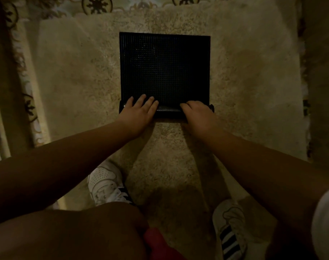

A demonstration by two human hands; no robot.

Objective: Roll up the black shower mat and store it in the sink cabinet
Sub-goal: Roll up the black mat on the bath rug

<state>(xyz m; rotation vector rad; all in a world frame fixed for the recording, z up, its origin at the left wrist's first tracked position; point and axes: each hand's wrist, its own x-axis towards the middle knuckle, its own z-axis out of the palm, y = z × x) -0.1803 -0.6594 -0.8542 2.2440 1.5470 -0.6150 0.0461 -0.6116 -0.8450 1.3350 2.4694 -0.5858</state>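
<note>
Head cam view, pretty dim lighting, looking straight down at the floor. The black shower mat [164, 66] lies on a shaggy beige rug [75, 81], and its near edge is already rolled into a short tube that runs across just in front of the person. The rest of the mat is flat and stretches away from the camera, with a fine grid texture you can just make out.

The left hand [138, 114] lies on the left part of the roll, fingers straight and spread, with the fingertips reaching past the roll onto the flat part of the mat. So it's pressing down flat rather than gripping anything. The right hand [198, 113] sits on the right part of the roll with the fingers curled down over its top, gripping the rolled bit. A short stretch of roll shows between the two hands, and the ends stick out a little on either side.

Both forearms come in from the bottom corners. Lower down you see white sneakers with black stripes, the left sneaker [107, 182] and the right sneaker [229, 228], both standing on the rug. There's patterned tile floor [96, 4] along the top and left edges, beyond the rug.
</note>
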